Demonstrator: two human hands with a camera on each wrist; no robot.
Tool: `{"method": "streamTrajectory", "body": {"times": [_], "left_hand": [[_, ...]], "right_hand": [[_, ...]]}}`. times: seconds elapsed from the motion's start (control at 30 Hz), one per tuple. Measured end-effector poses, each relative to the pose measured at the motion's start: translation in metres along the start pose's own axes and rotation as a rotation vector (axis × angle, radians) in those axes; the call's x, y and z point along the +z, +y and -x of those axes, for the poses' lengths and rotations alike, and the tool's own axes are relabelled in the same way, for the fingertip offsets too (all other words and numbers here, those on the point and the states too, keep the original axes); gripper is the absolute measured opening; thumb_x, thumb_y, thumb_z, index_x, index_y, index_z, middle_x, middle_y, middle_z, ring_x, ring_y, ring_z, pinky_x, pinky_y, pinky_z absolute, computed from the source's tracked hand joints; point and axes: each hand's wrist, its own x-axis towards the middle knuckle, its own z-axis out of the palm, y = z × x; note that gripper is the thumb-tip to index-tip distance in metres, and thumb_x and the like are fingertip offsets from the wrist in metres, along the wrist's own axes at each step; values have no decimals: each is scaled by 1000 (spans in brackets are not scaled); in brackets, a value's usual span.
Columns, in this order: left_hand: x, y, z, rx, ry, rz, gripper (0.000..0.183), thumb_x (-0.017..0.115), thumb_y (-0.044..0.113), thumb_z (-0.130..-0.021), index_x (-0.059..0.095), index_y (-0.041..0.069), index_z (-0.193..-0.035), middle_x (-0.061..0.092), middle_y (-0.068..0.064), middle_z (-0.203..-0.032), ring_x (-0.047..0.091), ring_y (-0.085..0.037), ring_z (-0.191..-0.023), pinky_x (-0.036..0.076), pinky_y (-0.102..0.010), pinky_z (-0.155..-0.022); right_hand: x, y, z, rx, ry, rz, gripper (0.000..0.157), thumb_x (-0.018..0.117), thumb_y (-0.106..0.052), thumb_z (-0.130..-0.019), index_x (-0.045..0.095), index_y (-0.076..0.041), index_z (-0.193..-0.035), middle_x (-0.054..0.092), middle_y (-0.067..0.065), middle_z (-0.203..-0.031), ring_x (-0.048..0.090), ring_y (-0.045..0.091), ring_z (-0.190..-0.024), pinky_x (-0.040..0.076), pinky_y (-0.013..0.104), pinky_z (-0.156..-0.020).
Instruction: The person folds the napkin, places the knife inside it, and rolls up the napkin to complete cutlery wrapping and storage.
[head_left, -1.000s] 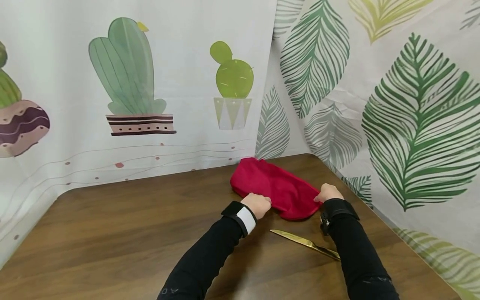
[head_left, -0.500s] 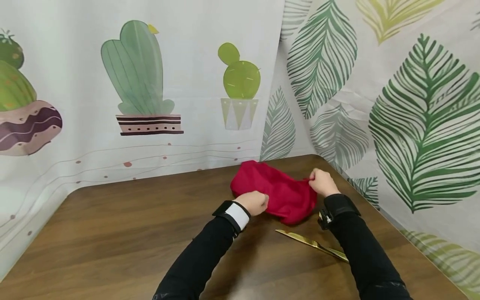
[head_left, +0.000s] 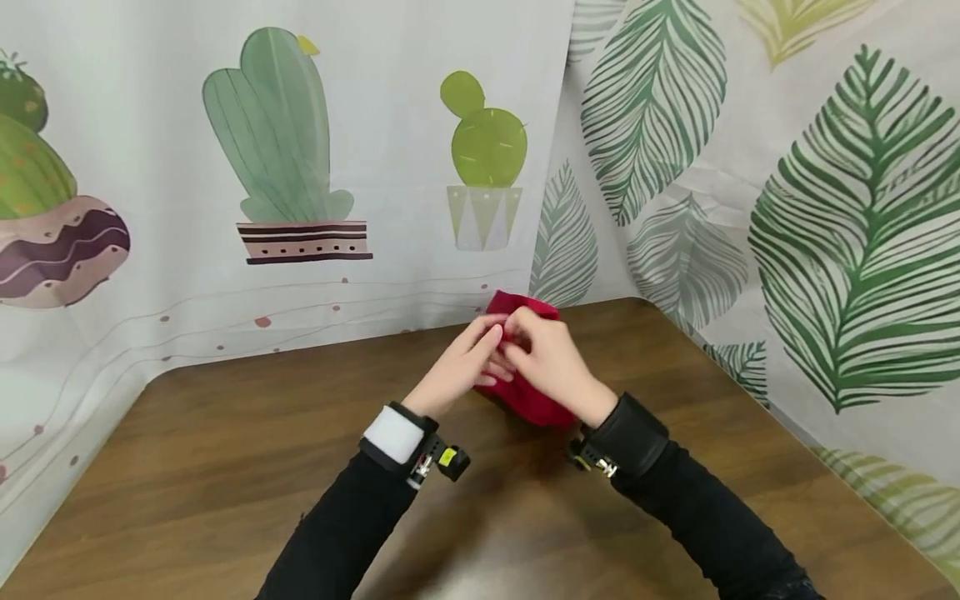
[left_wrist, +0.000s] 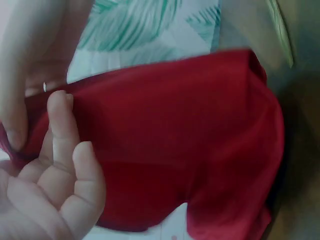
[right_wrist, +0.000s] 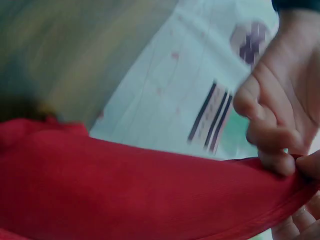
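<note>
A piece of red cloth [head_left: 534,406] with a hemmed edge hangs from both hands above the far part of the table. My left hand [head_left: 463,360] pinches its upper edge, the other fingers loosely bent. Close beside it, my right hand [head_left: 553,357] pinches the same edge between thumb and fingers. In the left wrist view the cloth [left_wrist: 165,125] spreads out to the right, folded over at its far end. The right wrist view has the cloth [right_wrist: 130,190] stretching left from the fingertips, which partly hide its gathered end.
A thin gold strip [left_wrist: 281,31], apparently the knife, lies on the wooden table [head_left: 247,467]; the head view does not show it. A cactus-print curtain [head_left: 390,150] hangs behind, and a leaf-print one [head_left: 675,150] along the right.
Both hands have come together, the right one moving left and the left one up and away from me. The cloth is lifted and bunched between them. The knife has gone out of the head view.
</note>
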Motion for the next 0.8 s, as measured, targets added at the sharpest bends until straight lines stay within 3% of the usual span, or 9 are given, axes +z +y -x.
{"method": "streamTrajectory", "body": {"times": [0.1, 0.2, 0.3, 0.43, 0.6, 0.73, 0.8], "left_hand": [[-5, -3, 21, -15, -3, 13, 41, 37, 41, -93, 47, 5, -108, 58, -8, -82, 59, -18, -71, 47, -33, -65], [-10, -9, 41, -11, 68, 3, 40, 40, 40, -92, 52, 2, -97, 57, -7, -83, 59, -18, -71, 47, -35, -67], [-16, -12, 61, 29, 168, -59, 26, 48, 27, -91, 56, 3, -88, 55, -7, -80, 55, -16, -69, 47, -35, -66], [-26, -11, 83, 116, 283, -114, 7, 56, 8, -86, 54, 3, -81, 52, -7, -70, 45, -14, -59, 42, -25, -55], [-44, 1, 98, 211, 365, -6, 7, 58, 1, -82, 51, 2, -81, 52, -7, -70, 50, -13, -60, 46, -25, -58], [-62, 11, 112, 218, 442, 91, 12, 54, -8, -81, 50, 4, -81, 53, -5, -69, 53, -12, -62, 47, -24, -61], [-70, 14, 121, 205, 467, 115, 12, 53, -9, -81, 50, 3, -82, 54, -4, -70, 54, -11, -63, 48, -23, -62]], "right_hand": [[14, -21, 10, -77, -40, 6, 13, 64, -2, -76, 53, -8, -80, 57, -1, -70, 48, 8, -60, 42, 22, -55], [26, -35, 23, -133, -79, 32, 17, 67, -2, -74, 52, -7, -81, 54, -1, -73, 47, 8, -64, 42, 21, -58], [38, -40, 32, -157, -104, 60, 21, 66, 2, -71, 50, -6, -82, 49, 0, -73, 45, 9, -64, 41, 20, -58], [52, -41, 42, -100, -167, 48, 22, 62, 4, -70, 48, -7, -83, 46, -1, -72, 42, 9, -61, 40, 20, -56], [66, -33, 53, -10, -379, 11, 19, 62, -1, -73, 46, -11, -77, 42, -6, -63, 41, 8, -58, 37, 21, -53], [76, -29, 65, 1, -574, 34, 14, 61, -4, -74, 51, -14, -75, 43, -9, -61, 43, 6, -57, 37, 21, -52], [79, -28, 70, -11, -632, 73, 11, 61, -6, -74, 54, -14, -75, 43, -10, -59, 42, 6, -56, 38, 21, -51]]}}
